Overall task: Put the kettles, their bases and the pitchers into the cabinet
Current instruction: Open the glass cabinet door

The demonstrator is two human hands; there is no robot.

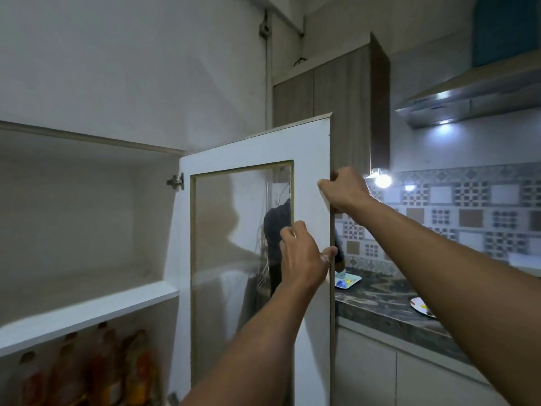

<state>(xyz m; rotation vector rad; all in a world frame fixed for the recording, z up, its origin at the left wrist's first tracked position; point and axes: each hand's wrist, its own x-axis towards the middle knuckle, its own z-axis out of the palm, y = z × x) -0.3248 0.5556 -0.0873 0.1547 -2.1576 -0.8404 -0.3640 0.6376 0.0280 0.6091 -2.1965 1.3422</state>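
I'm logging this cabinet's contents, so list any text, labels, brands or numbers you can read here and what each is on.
No text can be read in this view.
Bottles on the lower shelf: labels show only as orange and red blurs.
Plates on the counter: coloured marks, no letters.
Cabinet door, held by the left hand and right hand: no writing visible.

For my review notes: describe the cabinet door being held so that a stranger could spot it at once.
Start at the open white cabinet on the left. The door hangs from its right side, swung outward, both hands on its free edge. Unlike the wood-grain cupboards beyond, it is white with a glass pane.
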